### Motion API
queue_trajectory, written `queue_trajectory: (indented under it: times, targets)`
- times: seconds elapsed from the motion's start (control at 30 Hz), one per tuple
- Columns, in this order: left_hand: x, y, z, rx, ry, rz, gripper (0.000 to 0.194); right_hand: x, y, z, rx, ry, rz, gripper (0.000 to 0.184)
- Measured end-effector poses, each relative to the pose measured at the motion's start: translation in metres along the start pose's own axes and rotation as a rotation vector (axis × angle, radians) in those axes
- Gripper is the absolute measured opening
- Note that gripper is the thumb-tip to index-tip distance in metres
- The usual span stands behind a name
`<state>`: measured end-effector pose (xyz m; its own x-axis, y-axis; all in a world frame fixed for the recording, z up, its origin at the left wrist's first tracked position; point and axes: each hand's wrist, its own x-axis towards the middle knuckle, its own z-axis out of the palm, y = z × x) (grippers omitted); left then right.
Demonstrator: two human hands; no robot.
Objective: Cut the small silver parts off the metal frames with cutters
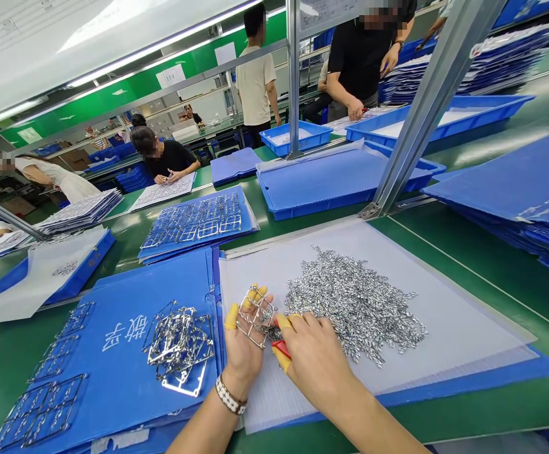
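My left hand [245, 354] is palm up, with yellow covers on its fingertips. It holds a small shiny metal frame [254, 333] with little twisted pieces inside. My right hand [319, 353], also with yellow finger covers, is closed round red-handled pliers [281, 347]. Their jaws meet the right side of the frame, partly hidden by my fingers. Just right of the frame, a large heap of small silvery metal pieces [350, 296] lies on a white translucent sheet [459, 321]. Left of my left hand, a tangled pile of metal frames [180, 343] sits on a blue board [123, 378] with white handwriting.
More frames [42, 410] line the board's left edge, and others cover a blue stack [199, 221] behind. Blue trays [322, 189] stand beyond a slanted metal post [426, 113]. Blue sheets [515, 176] are piled at right. Several people work across the green bench [445, 416].
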<state>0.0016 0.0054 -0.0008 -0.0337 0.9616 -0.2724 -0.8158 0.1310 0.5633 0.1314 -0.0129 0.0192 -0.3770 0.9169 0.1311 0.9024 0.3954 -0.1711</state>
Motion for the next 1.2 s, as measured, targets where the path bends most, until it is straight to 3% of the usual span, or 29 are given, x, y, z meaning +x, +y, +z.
queue_trajectory:
  times: [0.4, 0.53, 0.6, 0.7, 0.83, 0.93, 1.0, 1.07, 1.13, 1.2]
  targets:
    - [0.000, -0.005, 0.000, 0.046, 0.038, 0.041, 0.042, 0.004, -0.007, -0.004, -0.043, -0.033, 0.000, 0.024]
    - [-0.001, -0.004, 0.000, 0.069, 0.029, 0.053, 0.043, 0.003, 0.003, -0.003, 0.048, -0.040, -0.002, 0.029]
    - [-0.002, -0.004, -0.001, 0.111, 0.012, 0.081, 0.043, 0.005, 0.011, -0.002, 0.216, -0.024, 0.022, 0.028]
    - [-0.008, -0.005, -0.001, 0.255, -0.038, 0.176, 0.042, 0.012, 0.021, 0.001, 0.683, -0.003, 0.147, 0.023]
    - [-0.022, -0.006, 0.008, 0.512, -0.231, 0.309, 0.043, 0.026, 0.022, 0.005, 1.311, 0.041, 0.293, 0.033]
    - [-0.030, -0.005, 0.014, 0.588, -0.314, 0.348, 0.049, 0.032, 0.023, 0.003, 1.479, 0.087, 0.294, 0.034]
    - [-0.030, -0.004, 0.015, 0.605, -0.271, 0.388, 0.057, 0.031, 0.025, 0.000, 1.404, 0.149, 0.274, 0.030]
    - [-0.025, -0.002, 0.012, 0.537, -0.173, 0.372, 0.061, 0.027, 0.026, -0.001, 1.183, 0.263, 0.221, 0.024]
    - [-0.018, 0.001, 0.010, 0.386, -0.098, 0.223, 0.059, 0.020, 0.022, 0.001, 0.915, 0.352, 0.055, 0.022]
    - [-0.010, 0.005, 0.008, 0.227, -0.086, 0.007, 0.063, 0.013, 0.013, 0.007, 0.700, 0.352, -0.188, 0.031]
